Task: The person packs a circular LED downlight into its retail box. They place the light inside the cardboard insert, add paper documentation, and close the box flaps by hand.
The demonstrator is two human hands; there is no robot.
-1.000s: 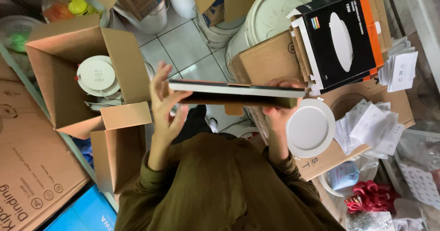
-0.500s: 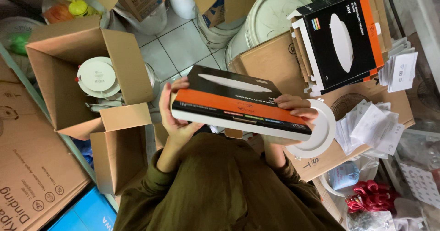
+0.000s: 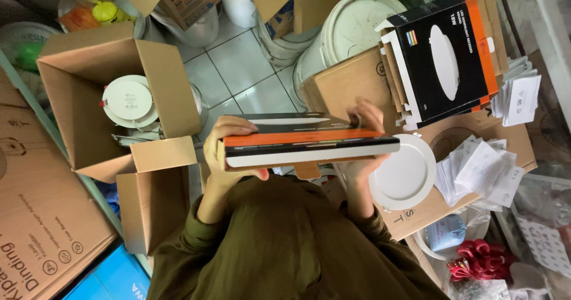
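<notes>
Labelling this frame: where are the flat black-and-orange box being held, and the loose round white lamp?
flat black-and-orange box [image 3: 297, 144], head view, orange side edge.
loose round white lamp [image 3: 404, 174], head view, middle of its face.

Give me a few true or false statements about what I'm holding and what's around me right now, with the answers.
1. Both hands hold a flat black and orange box. True: the left hand grips one end, the right hand the other.
2. The open cardboard box on the left holds red ribbons. False: it holds a round white light fitting.
3. A white round panel light lies beside the right hand. True.
4. The floor tiles are dark green. False: they are pale.
</notes>
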